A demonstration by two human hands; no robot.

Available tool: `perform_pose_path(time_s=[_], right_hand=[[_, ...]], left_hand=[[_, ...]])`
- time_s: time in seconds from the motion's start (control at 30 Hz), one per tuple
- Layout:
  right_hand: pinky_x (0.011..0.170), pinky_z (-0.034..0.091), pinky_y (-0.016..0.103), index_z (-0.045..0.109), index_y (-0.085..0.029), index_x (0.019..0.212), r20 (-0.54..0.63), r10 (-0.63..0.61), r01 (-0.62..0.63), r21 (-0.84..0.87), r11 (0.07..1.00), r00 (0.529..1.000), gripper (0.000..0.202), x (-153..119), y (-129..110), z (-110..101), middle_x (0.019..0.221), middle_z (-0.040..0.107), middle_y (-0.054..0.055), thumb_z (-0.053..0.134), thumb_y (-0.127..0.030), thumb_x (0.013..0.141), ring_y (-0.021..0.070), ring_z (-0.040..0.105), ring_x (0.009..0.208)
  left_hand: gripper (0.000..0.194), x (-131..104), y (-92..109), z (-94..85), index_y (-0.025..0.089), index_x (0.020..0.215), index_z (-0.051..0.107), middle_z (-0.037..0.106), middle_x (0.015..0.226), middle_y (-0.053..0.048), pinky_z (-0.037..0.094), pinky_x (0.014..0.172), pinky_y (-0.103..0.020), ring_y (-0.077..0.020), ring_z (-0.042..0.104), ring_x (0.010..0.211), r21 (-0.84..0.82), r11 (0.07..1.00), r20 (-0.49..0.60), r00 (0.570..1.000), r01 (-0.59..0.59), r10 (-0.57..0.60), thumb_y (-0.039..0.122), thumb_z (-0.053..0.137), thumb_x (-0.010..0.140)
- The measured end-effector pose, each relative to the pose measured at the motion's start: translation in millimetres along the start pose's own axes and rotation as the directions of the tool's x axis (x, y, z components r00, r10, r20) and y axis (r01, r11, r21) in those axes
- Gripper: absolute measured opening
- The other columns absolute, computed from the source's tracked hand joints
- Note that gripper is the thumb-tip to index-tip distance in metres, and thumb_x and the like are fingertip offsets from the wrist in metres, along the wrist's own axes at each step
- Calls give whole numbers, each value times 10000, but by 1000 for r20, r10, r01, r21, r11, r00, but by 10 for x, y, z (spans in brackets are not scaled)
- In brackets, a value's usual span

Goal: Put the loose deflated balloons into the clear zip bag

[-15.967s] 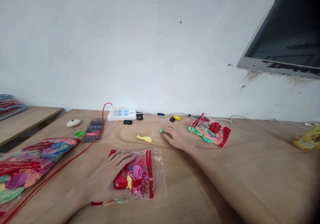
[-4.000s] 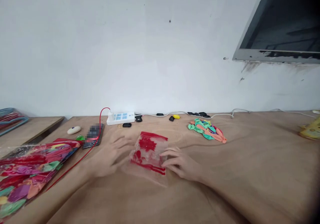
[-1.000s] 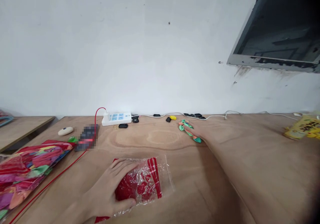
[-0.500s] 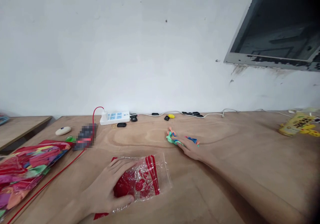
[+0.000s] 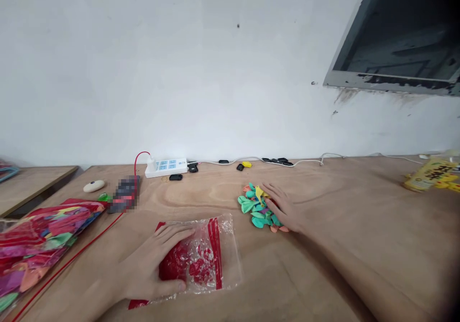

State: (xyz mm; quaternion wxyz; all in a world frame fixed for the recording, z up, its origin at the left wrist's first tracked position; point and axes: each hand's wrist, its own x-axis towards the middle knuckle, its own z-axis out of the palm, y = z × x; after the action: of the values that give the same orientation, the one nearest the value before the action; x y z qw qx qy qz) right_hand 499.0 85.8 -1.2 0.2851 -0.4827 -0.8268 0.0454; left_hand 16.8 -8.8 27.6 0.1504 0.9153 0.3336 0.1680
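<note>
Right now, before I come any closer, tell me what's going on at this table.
One person is at work with both hands. The left hand lies spread on a clear, red-printed bag. The right hand rests at the right side of some balloons, loose on the table beyond the bag. More balloons fill another bag at the far left.

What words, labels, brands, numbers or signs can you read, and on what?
None reads clearly.
Yellow pack: dark characters, too blurred to read.
Power strip: markings too small.
Phone: pixelated.
Bag under the left hand: red print, no legible words.
Balloon bag, left edge: nothing legible.
</note>
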Motion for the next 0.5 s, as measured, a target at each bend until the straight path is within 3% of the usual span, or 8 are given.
perform_pose_path(time_s=[0.1, 0.2, 0.27, 0.4, 0.5], right_hand=[[1236, 410, 577, 571, -284, 1510, -133, 16, -8, 58, 998, 991, 470, -46, -37, -26, 1573, 537, 101, 399, -480, 1118, 313, 478, 1488], [1107, 528, 498, 699, -279, 1292, -158, -85, 96, 63, 993, 984, 310, -88, -179, -75, 1374, 658, 102, 518, -420, 1085, 283, 621, 1290], [1108, 514, 511, 736, -276, 1171, -111, -186, 191, 33, 981, 976, 216, -103, -297, -121, 1221, 702, 93, 581, -371, 1053, 268, 656, 1169], [1235, 339, 614, 776, -275, 988, 59, -310, 310, 10, 951, 949, 136, -129, -503, -211, 1107, 699, 67, 641, -287, 988, 248, 650, 1069], [1193, 382, 587, 766, -256, 770, 164, -329, 331, 12, 943, 930, 227, -146, -597, -236, 1148, 706, 55, 633, -228, 952, 259, 625, 1125]], left_hand=[[1036, -63, -50, 65, 378, 1648, 270, 433, 1670, -89, 465, 1194, -575, -396, 502, 1465, 7, 1000, -8, 1000, 8, -8, 545, 855, 809], [1019, -99, -80, 126, 379, 1655, 243, 397, 1685, -103, 429, 1216, -611, -402, 457, 1496, -4, 1000, 10, 1000, 8, -8, 574, 827, 843], [1009, -101, -82, 155, 384, 1658, 227, 386, 1689, -107, 412, 1222, -635, -407, 434, 1509, -13, 1000, 25, 1000, 3, -2, 598, 806, 860], [1014, -93, -71, 188, 392, 1663, 207, 374, 1692, -108, 398, 1226, -653, -406, 419, 1517, -23, 1000, 46, 999, -4, 5, 615, 794, 868], [1001, -95, -72, 203, 379, 1660, 225, 373, 1689, -116, 400, 1229, -639, -401, 417, 1517, -35, 999, 53, 999, -3, 5, 608, 795, 869]])
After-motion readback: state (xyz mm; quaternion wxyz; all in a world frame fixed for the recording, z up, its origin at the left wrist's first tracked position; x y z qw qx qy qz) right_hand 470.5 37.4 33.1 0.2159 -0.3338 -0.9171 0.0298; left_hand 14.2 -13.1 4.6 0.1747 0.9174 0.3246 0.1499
